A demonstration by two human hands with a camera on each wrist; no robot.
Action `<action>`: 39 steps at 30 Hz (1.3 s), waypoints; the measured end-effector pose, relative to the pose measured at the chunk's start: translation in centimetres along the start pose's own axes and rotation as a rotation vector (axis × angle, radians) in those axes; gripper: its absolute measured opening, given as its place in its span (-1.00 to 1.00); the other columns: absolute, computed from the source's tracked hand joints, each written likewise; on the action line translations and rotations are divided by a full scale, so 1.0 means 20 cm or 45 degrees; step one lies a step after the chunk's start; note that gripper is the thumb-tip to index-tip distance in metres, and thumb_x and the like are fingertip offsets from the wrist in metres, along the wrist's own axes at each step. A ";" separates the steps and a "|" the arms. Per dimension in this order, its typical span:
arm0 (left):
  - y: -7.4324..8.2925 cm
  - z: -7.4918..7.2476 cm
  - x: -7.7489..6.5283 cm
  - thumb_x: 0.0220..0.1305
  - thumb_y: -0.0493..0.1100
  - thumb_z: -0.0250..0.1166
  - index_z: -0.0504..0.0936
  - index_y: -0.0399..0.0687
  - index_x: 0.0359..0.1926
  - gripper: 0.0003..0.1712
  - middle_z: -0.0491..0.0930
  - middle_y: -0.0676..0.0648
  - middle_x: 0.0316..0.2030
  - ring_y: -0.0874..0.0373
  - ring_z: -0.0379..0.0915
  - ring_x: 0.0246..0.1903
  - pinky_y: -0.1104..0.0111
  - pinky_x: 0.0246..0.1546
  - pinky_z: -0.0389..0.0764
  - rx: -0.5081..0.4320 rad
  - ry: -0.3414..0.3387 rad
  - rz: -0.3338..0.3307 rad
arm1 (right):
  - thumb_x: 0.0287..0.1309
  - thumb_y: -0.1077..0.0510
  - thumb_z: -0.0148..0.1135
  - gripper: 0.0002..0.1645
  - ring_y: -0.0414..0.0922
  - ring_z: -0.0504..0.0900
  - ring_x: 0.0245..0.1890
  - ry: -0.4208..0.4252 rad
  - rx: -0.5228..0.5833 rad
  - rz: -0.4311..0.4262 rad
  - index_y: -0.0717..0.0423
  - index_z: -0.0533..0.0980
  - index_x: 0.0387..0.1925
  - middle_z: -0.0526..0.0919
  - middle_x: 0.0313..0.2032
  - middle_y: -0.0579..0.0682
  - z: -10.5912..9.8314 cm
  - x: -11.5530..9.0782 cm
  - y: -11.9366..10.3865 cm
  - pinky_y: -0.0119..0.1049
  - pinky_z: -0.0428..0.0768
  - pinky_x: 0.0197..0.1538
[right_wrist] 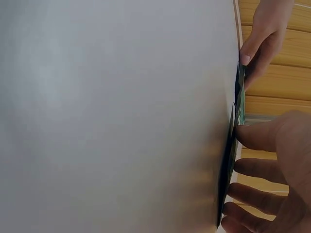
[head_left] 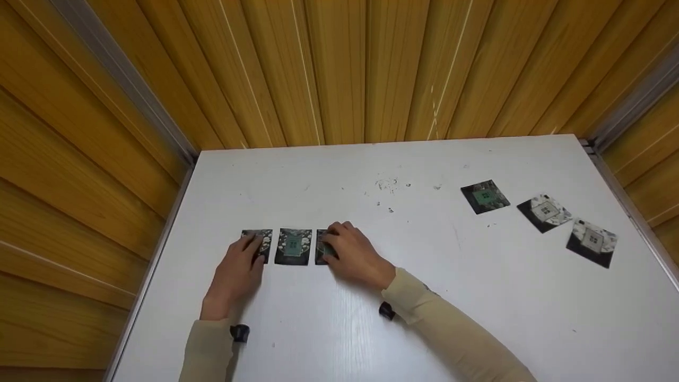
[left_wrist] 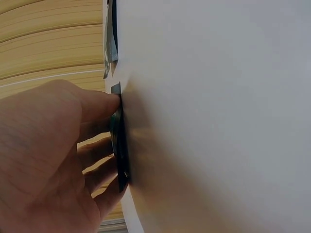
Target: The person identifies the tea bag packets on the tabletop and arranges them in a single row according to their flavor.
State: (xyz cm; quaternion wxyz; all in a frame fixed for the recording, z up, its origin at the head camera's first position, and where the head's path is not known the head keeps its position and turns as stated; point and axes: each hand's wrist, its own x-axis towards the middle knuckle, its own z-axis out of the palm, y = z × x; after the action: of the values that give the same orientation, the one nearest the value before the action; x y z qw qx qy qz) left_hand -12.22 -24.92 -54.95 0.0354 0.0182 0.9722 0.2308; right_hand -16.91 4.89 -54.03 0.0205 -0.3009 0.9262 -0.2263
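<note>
Three small flat square packets lie in a row on the white table. The middle packet (head_left: 293,246) has a green label on a dark, white-flowered face. My left hand (head_left: 238,268) rests its thumb and fingertips on the left packet (head_left: 267,236), covering much of it; the left wrist view shows that packet (left_wrist: 118,141) edge-on under the fingers. My right hand (head_left: 356,253) touches the right packet (head_left: 320,247) with fingertips spread along it. Its dark edge (right_wrist: 226,170) runs beneath my fairly straight fingers in the right wrist view.
To the right on the white table (head_left: 477,297) lie a dark packet with a green label (head_left: 485,197) and two packets with pale floral faces (head_left: 545,212) (head_left: 592,242). Dark marks spot the tabletop. Wood-look panels (head_left: 339,69) stand behind the table and at both sides.
</note>
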 end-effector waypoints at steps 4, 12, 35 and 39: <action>0.00 0.00 0.01 0.67 -0.06 0.09 0.31 -0.20 0.62 -0.36 0.19 -0.29 0.63 -0.29 0.07 0.63 -0.21 0.58 0.25 0.005 -0.001 0.012 | 0.43 0.02 0.33 -0.57 0.01 0.54 0.10 -0.003 0.011 0.009 0.12 0.68 0.21 0.64 0.16 0.04 0.01 0.01 -0.02 -0.08 0.61 0.19; 0.00 0.00 0.00 0.67 -0.07 0.08 0.30 -0.21 0.62 -0.36 0.18 -0.29 0.63 -0.30 0.07 0.62 -0.21 0.57 0.25 0.009 -0.008 0.017 | 0.43 -0.01 0.35 -0.58 0.01 0.55 0.12 0.020 -0.003 -0.003 0.08 0.69 0.20 0.63 0.18 0.02 0.00 0.01 -0.02 -0.06 0.61 0.18; 0.01 0.01 0.00 0.66 -0.11 0.08 0.31 -0.27 0.60 -0.37 0.19 -0.33 0.62 -0.33 0.10 0.61 -0.22 0.56 0.28 0.056 -0.002 0.038 | 0.42 0.05 0.41 -0.47 0.17 0.56 0.27 0.188 -0.036 0.112 0.24 0.62 0.28 0.61 0.27 0.19 -0.32 -0.04 0.36 0.12 0.56 0.38; 0.02 0.01 0.00 0.67 -0.11 0.07 0.31 -0.26 0.60 -0.37 0.19 -0.34 0.62 -0.33 0.10 0.61 -0.21 0.56 0.27 0.061 0.003 0.020 | 0.43 0.07 0.39 -0.47 0.21 0.54 0.29 0.249 -0.026 0.177 0.28 0.60 0.29 0.60 0.28 0.23 -0.42 -0.07 0.49 0.16 0.54 0.38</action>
State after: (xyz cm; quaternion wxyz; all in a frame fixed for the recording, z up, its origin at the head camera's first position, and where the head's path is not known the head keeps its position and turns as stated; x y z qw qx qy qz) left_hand -12.11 -24.50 -55.00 0.0319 0.0266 0.9773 0.2077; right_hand -22.57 16.22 -50.85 -0.0574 -0.2127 0.9446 -0.2431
